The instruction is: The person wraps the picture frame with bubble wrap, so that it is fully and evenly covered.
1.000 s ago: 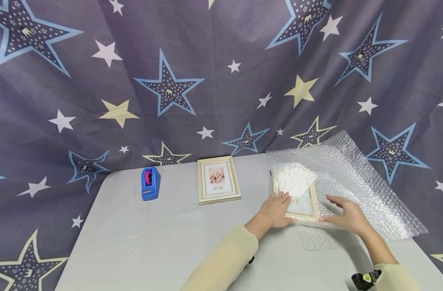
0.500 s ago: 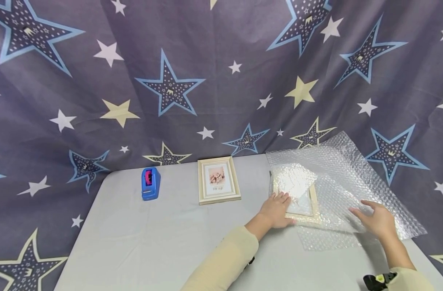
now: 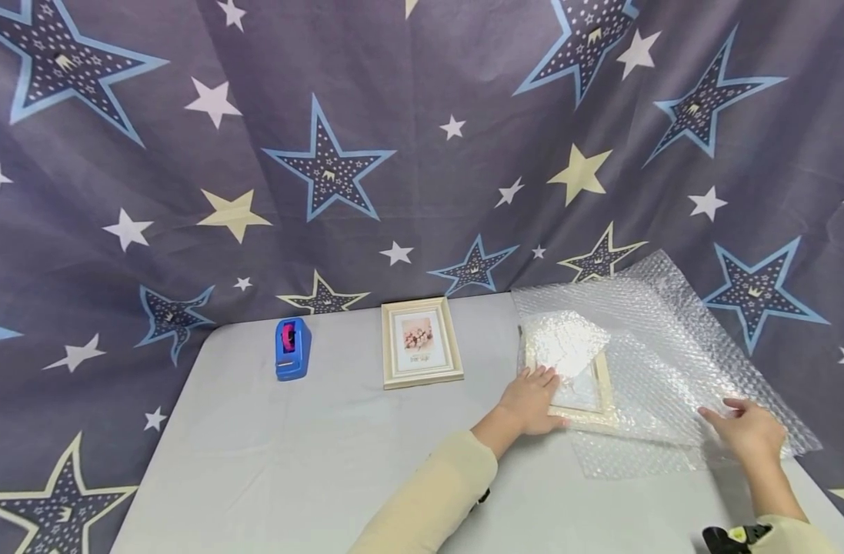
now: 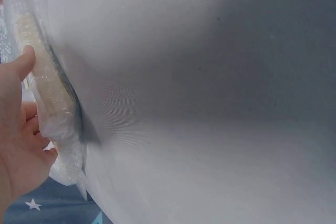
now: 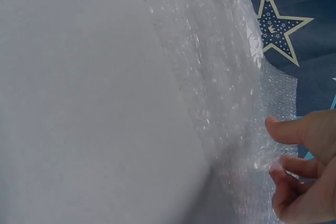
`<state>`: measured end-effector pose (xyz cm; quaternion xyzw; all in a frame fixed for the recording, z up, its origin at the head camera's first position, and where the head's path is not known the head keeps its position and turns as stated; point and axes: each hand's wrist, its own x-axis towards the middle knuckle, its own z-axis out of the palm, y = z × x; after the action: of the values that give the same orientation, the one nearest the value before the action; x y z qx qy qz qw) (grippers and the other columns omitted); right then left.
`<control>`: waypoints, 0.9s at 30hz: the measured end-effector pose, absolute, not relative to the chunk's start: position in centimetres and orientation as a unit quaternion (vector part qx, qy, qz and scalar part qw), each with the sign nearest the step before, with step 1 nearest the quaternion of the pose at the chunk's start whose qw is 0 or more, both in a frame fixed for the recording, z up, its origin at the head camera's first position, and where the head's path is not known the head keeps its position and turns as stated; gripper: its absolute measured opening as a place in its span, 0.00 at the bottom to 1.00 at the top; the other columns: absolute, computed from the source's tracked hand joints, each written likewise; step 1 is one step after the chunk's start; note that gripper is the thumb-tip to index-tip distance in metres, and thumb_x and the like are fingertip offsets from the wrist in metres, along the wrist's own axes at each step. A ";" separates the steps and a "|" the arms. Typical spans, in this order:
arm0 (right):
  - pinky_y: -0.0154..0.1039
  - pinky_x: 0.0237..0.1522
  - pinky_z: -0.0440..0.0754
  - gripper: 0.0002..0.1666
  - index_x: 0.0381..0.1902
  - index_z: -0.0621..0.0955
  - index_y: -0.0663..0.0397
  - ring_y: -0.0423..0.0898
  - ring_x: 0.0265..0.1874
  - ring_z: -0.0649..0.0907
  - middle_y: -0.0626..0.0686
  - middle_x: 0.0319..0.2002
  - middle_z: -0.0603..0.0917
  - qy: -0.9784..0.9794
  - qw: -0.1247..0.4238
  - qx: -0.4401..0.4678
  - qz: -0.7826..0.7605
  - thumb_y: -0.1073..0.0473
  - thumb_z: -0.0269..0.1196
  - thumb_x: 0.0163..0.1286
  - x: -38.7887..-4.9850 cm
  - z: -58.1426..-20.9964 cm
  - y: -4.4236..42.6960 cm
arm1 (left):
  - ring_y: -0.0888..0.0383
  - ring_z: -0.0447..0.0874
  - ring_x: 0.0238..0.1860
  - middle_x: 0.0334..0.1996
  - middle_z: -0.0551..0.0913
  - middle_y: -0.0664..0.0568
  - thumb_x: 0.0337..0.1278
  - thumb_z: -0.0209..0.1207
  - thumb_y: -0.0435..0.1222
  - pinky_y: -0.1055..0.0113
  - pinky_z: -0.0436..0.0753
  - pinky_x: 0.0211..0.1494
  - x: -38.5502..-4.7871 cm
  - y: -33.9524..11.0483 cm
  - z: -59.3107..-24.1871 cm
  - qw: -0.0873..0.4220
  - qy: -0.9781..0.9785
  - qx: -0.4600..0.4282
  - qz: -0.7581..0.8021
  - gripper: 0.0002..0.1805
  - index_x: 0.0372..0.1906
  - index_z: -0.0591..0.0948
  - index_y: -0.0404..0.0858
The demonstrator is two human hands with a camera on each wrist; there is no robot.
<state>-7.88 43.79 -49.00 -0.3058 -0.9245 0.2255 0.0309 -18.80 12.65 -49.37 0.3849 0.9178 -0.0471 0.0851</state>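
The left hand [image 3: 530,402] rests, fingers unclenched, on a cream rectangular picture frame [image 3: 605,387] covered by clear plastic bubble wrap [image 3: 678,369], at the right of the white counter [image 3: 311,462]. The right hand [image 3: 752,432] is released, thumb and fingers apart, at the wrap's near right side. Further left: 1 framed pink flower print [image 3: 422,342], 1 blue plastic tape dispenser [image 3: 293,359].

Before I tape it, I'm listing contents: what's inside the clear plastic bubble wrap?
A cream rectangular picture frame shows through; whitish wrapping and the bare left hand hide parts.
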 end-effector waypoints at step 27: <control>0.26 0.27 0.84 0.16 0.41 0.82 0.59 0.27 0.20 0.82 0.21 0.19 0.76 -0.849 0.059 -0.231 0.472 0.51 0.62 0.67 -9.1 -41.4 37.9 | 0.64 0.49 0.77 0.76 0.54 0.60 0.59 0.43 0.68 0.69 0.51 0.80 -18.7 12.7 -49.3 0.086 0.919 0.382 -0.042 0.44 0.75 0.55 0.50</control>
<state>-9.05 37.94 -41.41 -0.2312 -0.8489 0.4716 0.0590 -18.71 12.65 -49.34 0.3815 0.9194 -0.0420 0.0859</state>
